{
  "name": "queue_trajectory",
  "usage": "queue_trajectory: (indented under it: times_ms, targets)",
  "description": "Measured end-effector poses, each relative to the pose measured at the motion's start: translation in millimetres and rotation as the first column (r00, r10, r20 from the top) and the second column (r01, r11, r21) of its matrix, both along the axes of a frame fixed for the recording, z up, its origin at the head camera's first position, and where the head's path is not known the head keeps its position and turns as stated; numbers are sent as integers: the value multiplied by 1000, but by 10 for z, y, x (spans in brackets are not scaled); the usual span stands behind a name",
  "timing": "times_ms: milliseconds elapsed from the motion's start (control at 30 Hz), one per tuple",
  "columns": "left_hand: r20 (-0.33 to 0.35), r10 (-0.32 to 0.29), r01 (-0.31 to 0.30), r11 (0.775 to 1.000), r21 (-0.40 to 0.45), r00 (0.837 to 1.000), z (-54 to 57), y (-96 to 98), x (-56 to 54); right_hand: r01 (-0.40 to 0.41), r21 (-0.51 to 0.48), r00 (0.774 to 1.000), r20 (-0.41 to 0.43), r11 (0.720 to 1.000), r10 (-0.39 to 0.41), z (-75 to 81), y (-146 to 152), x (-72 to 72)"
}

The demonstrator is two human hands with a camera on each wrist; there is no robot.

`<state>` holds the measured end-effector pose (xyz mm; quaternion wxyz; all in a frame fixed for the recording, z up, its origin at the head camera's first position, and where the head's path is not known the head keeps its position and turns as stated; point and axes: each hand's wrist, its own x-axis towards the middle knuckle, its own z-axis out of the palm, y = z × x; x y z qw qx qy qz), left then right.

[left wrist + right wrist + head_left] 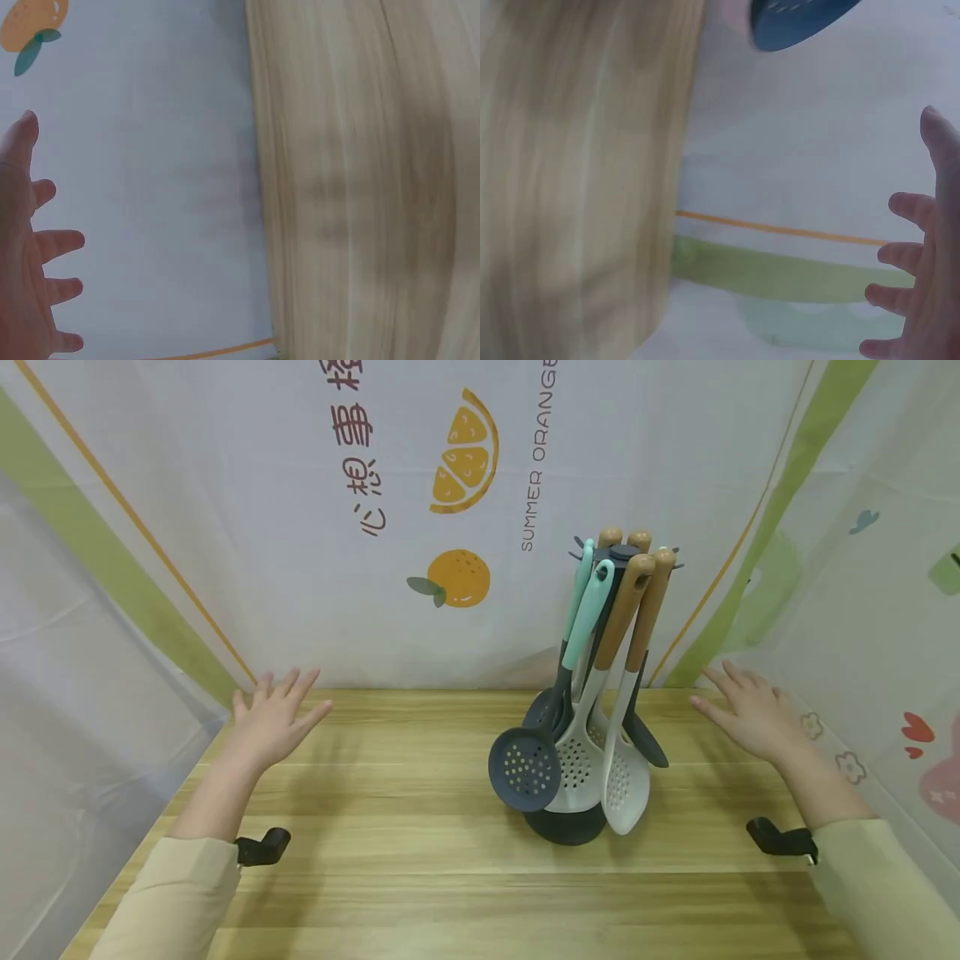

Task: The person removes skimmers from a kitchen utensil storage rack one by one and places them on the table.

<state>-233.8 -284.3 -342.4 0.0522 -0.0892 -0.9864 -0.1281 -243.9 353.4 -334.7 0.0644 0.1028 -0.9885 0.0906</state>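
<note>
Left hand (276, 720): fingers spread wide, holding nothing, over bench's (397, 868) far left corner. Right hand (756, 717): same spread, holding nothing, near far right corner. Utensil rack (567, 828) stands right of centre, toward far edge, touching neither hand. Its pole and rear utensils mostly hidden behind dark skimmer (525, 768) and white spoons (626, 785). Bench's near edge cut off; right wrist view catches only part of a dark utensil (799, 24).

Cloth (300, 610) — "SUMMER ORANGE" (536, 468), "心想事" (360, 472)
</note>
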Motion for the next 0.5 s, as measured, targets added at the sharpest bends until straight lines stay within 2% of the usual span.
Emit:
queue_trajectory:
  times_ms: [300,500]
  targets:
    - [-64,-58,60,998,34,996,168,227,-13,-75,-83,988,-138,994,63,341,-173,47]
    - [-129,-99,110,991,80,987,249,428,-5,-141,-172,972,-213,975,104,564,-319,108]
